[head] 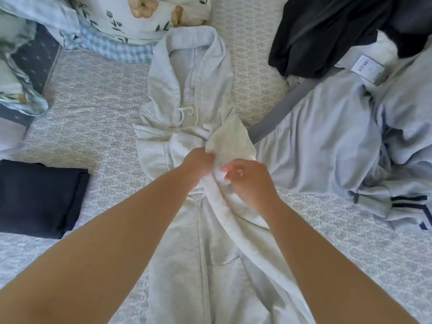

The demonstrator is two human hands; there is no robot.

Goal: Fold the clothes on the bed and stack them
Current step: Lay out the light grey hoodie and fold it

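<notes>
So we've got both hands bunched up mid-garment here: the left hand (198, 160) is grabbing a fold of the pale grey sweatpants (187, 94), and the right hand (247, 181) has its fingers curled into the fabric right beside it, probably to drag the pocket lining (231, 139) back in so the thing lies flat before folding. The sweatpants run lengthwise down the middle of the bed (77, 118), waistband away from us. One dark folded piece (39, 195) is parked off to our left, looks like the start of the stack. The unfolded stuff waits on the right: a light blue garment (327, 141) and a black one (327, 31).
</notes>
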